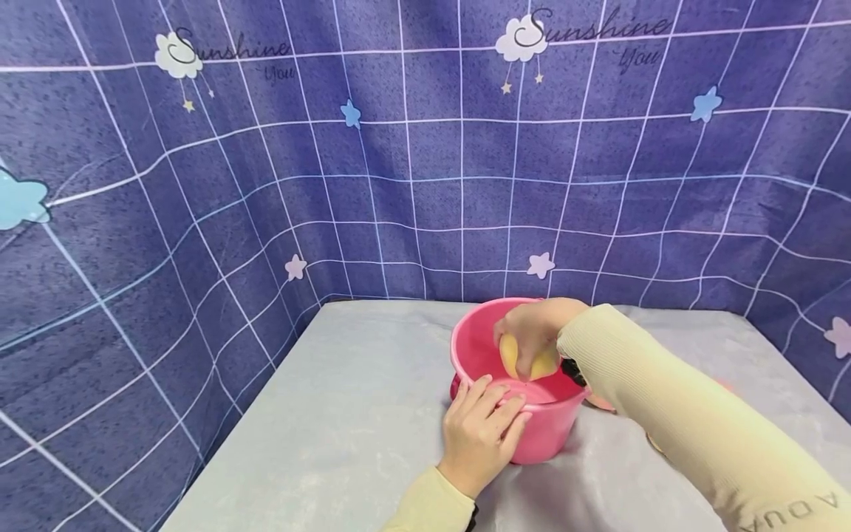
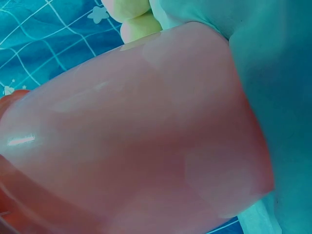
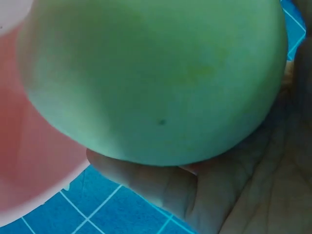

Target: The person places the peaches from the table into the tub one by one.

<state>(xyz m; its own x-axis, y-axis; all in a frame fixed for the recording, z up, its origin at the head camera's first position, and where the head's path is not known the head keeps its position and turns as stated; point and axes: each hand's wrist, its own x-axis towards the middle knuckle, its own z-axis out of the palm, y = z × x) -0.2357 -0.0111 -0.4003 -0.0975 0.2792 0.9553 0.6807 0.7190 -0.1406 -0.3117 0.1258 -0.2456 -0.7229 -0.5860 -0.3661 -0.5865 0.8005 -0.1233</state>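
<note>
A pink bucket (image 1: 548,428) stands upright on the grey cloth surface; its smooth outer wall (image 2: 136,131) fills most of the left wrist view. My left hand (image 1: 475,436) holds the bucket's near left rim, fingertips hooked over the edge and thumb against the outside. Inside the bucket's mouth, my right hand (image 1: 535,329) grips a yellow rounded fruit (image 1: 510,355) from above. Close up in the right wrist view, that fruit (image 3: 161,83) looks greenish, with a small dark spot, and fingers (image 3: 141,180) curl beneath it. Its exact kind is unclear.
Partly hidden behind the right forearm, an orange-pink thing (image 1: 600,401) lies right of the bucket. Yellow-and-pink round things (image 2: 139,27) show past the bucket in the left wrist view. A blue gridded curtain (image 1: 425,170) hangs behind the table (image 1: 319,414).
</note>
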